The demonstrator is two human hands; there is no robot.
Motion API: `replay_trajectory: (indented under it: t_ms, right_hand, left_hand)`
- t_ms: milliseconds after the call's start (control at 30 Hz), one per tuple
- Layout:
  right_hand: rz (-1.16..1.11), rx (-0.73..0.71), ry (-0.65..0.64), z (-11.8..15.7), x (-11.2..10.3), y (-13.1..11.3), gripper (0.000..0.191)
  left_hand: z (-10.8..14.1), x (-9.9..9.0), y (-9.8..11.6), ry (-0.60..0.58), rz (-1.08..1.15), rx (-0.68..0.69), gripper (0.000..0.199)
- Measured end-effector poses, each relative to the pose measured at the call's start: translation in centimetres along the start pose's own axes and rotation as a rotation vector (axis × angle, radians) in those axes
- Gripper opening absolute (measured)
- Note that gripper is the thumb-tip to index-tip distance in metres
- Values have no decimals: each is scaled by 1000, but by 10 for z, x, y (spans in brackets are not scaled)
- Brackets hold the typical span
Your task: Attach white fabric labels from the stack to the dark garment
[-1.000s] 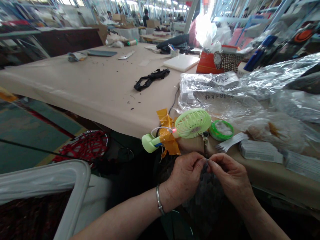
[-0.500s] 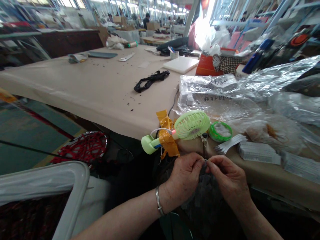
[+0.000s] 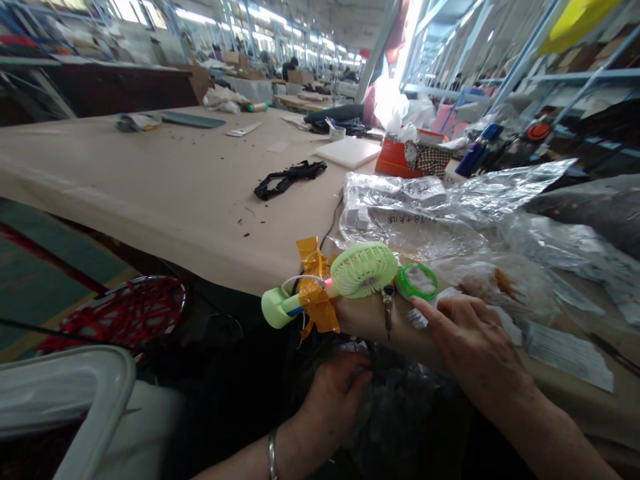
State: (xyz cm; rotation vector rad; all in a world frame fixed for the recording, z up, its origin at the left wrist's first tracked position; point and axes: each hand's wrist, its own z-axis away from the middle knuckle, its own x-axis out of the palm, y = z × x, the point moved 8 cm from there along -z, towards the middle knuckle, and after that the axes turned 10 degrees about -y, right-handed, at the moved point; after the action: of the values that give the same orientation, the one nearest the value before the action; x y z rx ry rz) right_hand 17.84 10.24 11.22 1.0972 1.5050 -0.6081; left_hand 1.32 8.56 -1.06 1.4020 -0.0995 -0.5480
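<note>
My right hand [image 3: 483,347] reaches over the table's front edge, its fingers apart and its index finger pointing toward a green-rimmed round dish [image 3: 417,281] with whitish contents. Beneath that hand are printed paper labels [image 3: 567,353]. Lower down, below the table edge, my left hand [image 3: 335,393] is closed beside dark grey material [image 3: 400,407]; what its fingers hold is too dark to make out. A light green fan [image 3: 364,269] is fixed at the table edge with orange tape [image 3: 319,303]. A small metal tool [image 3: 387,312] hangs beside the fan.
Clear plastic bags [image 3: 400,217] cover the table's right side. Farther back lie a black strip of cloth [image 3: 290,179], a white block [image 3: 349,152] and a red box [image 3: 400,159]. A white bin [image 3: 117,370] and a basket of red strips [image 3: 125,313] stand at the left.
My hands have come apart. The left hand has moved down and left, while the right has gone over the labels and spread its fingers. The view has shifted.
</note>
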Motion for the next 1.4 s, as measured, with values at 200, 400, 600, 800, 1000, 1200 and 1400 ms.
replay_trajectory:
  t_ms: [200,400,600,800,1000,1200,1400]
  right_hand:
    - [56,-28,-157,-20,5,-10,26]
    - [28,-80,-145,-15,0,0,13]
    - [21,-279,-159,-12,-6,-5,17]
    - [-10,-317,-129,-11,-2,-9,15]
    - [-96,-243,-45,-4,-4,9,37]
    - [-21,-25,67,-21,-7,32,32]
    - [-156,-31,85,-24,-6,36,23]
  left_hand:
    - [3,14,-22,-61,11,-44,19]
    - [5,22,-38,-92,-12,-59,22]
    - [7,27,-48,-115,-5,-65,23]
    - [8,33,-58,-135,37,-118,22]
    - [7,37,-62,-180,41,-106,23]
    - [10,42,-66,-203,10,-140,24]
    - [11,43,-70,-207,7,-159,24]
